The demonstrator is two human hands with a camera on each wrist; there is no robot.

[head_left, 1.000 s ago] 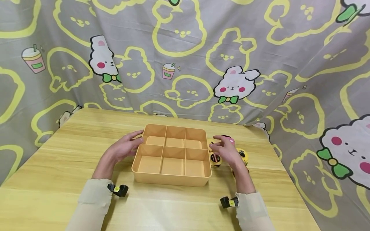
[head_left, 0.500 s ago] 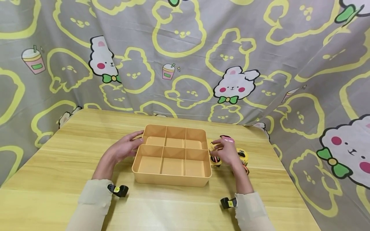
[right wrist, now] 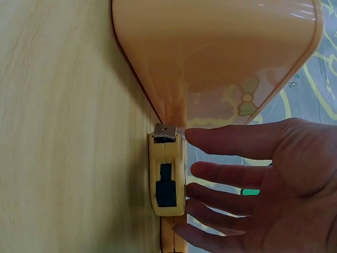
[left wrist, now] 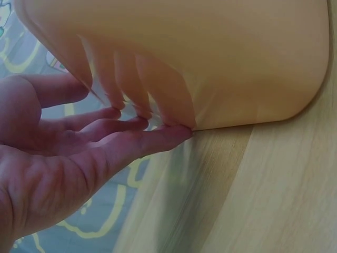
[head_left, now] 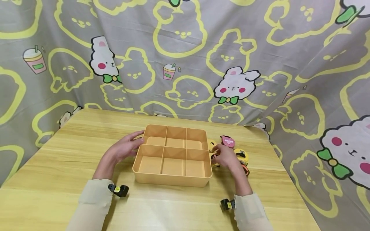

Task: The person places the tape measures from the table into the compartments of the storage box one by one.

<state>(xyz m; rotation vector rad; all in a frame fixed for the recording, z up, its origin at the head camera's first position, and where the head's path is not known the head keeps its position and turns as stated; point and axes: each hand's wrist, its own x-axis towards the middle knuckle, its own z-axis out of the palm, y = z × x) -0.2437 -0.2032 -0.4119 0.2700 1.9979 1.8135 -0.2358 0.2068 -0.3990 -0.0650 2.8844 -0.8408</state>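
An orange-tan box (head_left: 171, 179) with six-part dividers, its compartments bare, stands on the wooden table. My left hand (head_left: 127, 146) is at its left side; in the left wrist view the extended fingertips (left wrist: 181, 133) touch the box's wall. Beyond the right wall, my right hand (head_left: 226, 155) reaches down over a yellow-and-black tape measure (head_left: 214, 156), partly hidden by the fingers. Seen from the right wrist, the fairly straight fingers lie along one face of this yellow tape measure (right wrist: 167, 179), which stands on edge with its metal hook close to the box.
Around my right hand lie a pink tape measure (head_left: 228, 141), another yellow one (head_left: 211, 144) beside the box, a yellow one (head_left: 242, 155) to the right and an orange-and-black one (head_left: 246, 169). A patterned curtain (head_left: 185, 64) hangs behind the table (head_left: 170, 208).
My right hand has come slightly nearer and lower onto the tape measure by the box, uncovering the pink one. The left hand and the box have stayed in place.
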